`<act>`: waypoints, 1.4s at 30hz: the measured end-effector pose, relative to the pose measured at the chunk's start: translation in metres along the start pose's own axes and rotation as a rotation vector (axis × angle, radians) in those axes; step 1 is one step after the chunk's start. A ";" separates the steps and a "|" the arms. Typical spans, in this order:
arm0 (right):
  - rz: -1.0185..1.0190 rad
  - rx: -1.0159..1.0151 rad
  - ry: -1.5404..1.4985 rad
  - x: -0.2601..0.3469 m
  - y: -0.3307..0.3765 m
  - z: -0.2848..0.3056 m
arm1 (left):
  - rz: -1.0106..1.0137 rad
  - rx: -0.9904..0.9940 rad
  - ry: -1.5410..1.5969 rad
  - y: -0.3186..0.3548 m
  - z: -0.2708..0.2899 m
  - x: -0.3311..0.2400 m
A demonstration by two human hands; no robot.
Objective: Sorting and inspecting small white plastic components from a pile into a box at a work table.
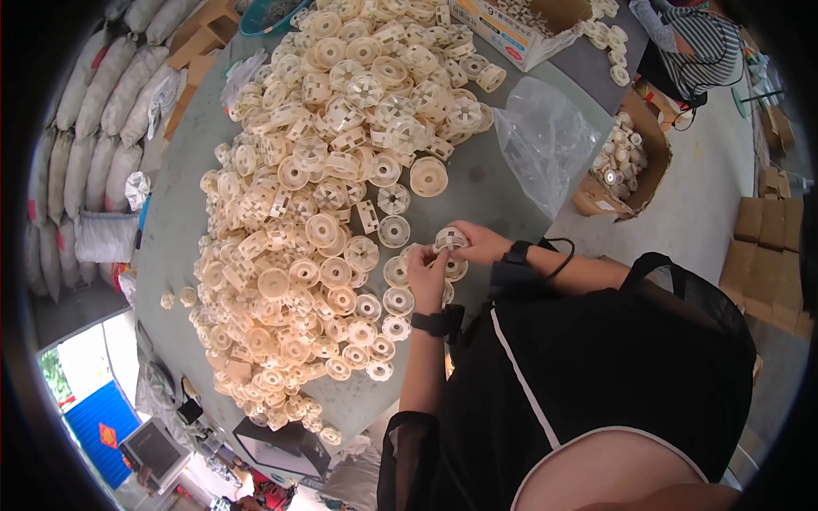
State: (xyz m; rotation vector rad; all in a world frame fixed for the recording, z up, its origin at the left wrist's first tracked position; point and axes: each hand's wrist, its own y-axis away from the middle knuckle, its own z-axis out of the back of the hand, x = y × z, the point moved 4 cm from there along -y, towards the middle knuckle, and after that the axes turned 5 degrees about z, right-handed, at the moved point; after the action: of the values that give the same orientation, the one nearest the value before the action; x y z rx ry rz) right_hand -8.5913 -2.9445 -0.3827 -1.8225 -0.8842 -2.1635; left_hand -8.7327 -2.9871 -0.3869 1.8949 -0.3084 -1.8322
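At the near edge of the table, my two hands meet over one cream-white round plastic part [450,239] with slots in its side. The fingers of my right hand [482,243] are closed round its far side. From the other side, my left hand [426,271] pinches at the part's lower edge, its thumb and fingertips together. Whether a smaller piece sits between those fingertips cannot be made out. Close by my left hand lie several loose flat rings, one of them a pale ring [398,301]. A large heap of similar cream plastic wheels [324,230] spreads leftward and away.
The grey-green table [477,183] carries the heap and a clear plastic bag [545,140]. An open carton [520,43] of small pieces stands at the far end. Another carton [654,162] holds more parts on the right. A person in stripes [703,51] is beyond.
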 end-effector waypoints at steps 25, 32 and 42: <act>-0.084 -0.193 -0.458 -0.020 -0.003 -0.005 | -0.080 -0.247 0.112 0.014 -0.018 -0.017; -0.227 -0.228 -0.487 -0.021 0.003 -0.011 | 0.015 -0.053 0.017 0.010 -0.020 -0.018; -0.313 -0.038 -0.473 -0.007 0.005 -0.016 | 0.010 -0.160 0.026 0.004 -0.005 -0.007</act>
State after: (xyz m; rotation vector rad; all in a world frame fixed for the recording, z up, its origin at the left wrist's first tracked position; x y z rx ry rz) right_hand -8.6006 -2.9586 -0.3887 -2.4096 -1.3074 -1.9390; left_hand -8.7280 -2.9863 -0.3790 1.8032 -0.1573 -1.7682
